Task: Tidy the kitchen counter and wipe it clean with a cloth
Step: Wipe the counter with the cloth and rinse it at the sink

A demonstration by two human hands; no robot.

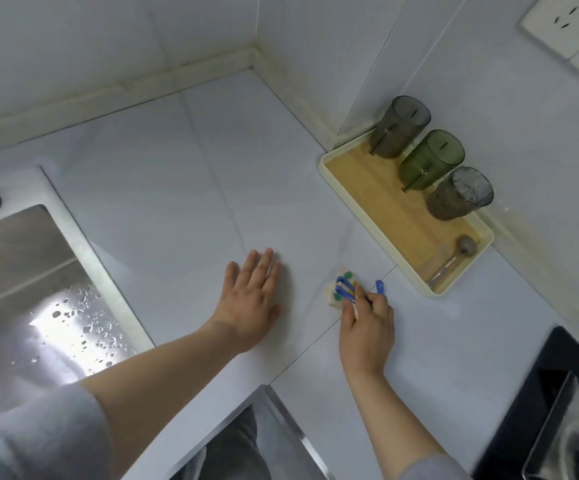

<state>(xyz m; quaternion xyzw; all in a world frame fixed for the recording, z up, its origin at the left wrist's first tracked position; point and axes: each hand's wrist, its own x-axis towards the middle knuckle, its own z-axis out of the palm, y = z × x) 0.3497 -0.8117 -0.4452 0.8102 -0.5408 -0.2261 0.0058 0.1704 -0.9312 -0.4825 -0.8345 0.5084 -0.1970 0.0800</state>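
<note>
The left hand (pixel 250 299) lies flat on the pale grey tiled kitchen counter (pixel 177 202) just below the middle of the frame, palm down, fingers straight and slightly spread, holding nothing. Just to its right, the right hand (pixel 367 327) has its fingers curled in a pinch around a thin pale stick (pixel 353 310) and some bright blue loops (pixel 340 285) - a further blue tip (pixel 379 287) pokes out past the knuckles. These lie over a small cream pad with green spots (pixel 346 274) that rests on the counter at the fingertips; whether this pad is the wiping cloth cannot be told.

At right of centre, a cream plastic tray with a wood-coloured floor (pixel 367 223) sits against the wall. Along its wall side stand three translucent tumblers in a row - a smoky grey one (pixel 400 128), a green one (pixel 431 159) and a brownish grey one (pixel 459 194). A pale utensil with a round grey head (pixel 454 259) lies in the tray's lower corner.

A stainless steel sink (pixel 21 271) beaded with water drops fills the left edge. A black glass hob (pixel 537 393) shows at lower right, and a white wall socket (pixel 565 26) at upper right.
</note>
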